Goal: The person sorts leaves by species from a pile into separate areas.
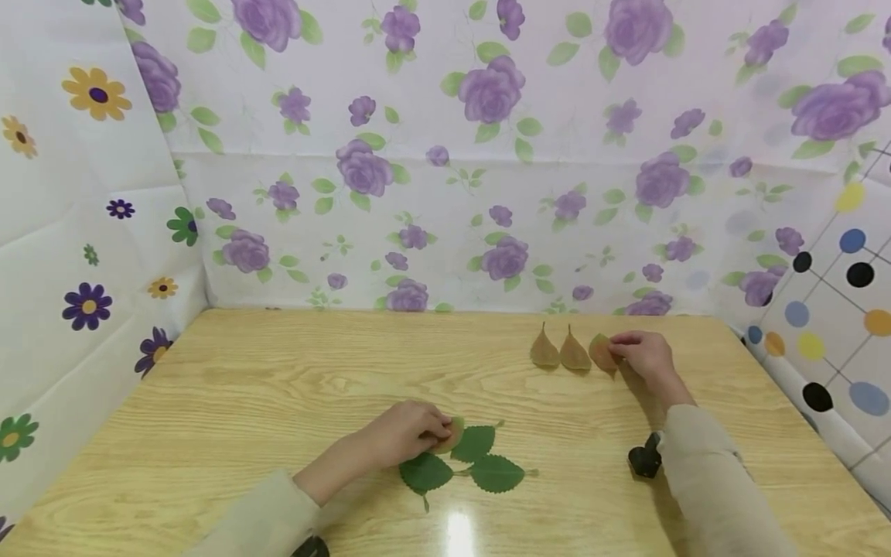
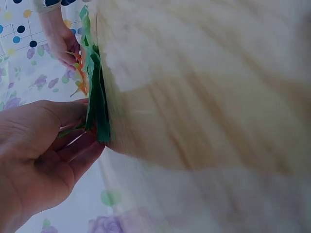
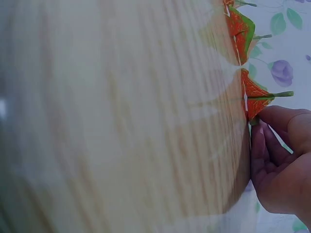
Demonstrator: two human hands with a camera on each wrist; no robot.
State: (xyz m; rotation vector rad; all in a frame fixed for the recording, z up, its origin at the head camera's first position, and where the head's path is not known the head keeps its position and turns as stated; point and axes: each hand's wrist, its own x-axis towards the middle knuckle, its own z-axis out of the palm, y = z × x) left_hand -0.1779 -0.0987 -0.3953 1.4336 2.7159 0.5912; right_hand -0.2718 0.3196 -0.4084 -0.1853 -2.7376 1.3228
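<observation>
In the head view my left hand (image 1: 407,432) pinches an orange-brown leaf (image 1: 455,433) low over the table, beside three green leaves with toothed edges. One green leaf (image 1: 426,472) lies just below the fingers; the other two, an upper green leaf (image 1: 476,442) and a lower green leaf (image 1: 497,473), lie to the right. At the back right, my right hand (image 1: 647,357) pinches the edge of another orange-brown leaf (image 1: 602,352). Two more brown leaves, a left one (image 1: 544,352) and a middle one (image 1: 574,353), stand in a row beside it, stems pointing away.
The wood-grain table (image 1: 313,363) meets a flowered cloth (image 1: 431,216) at its back edge. Patterned cloths also hang at the left and right. A black wrist device (image 1: 646,458) sits by the right sleeve (image 1: 710,472).
</observation>
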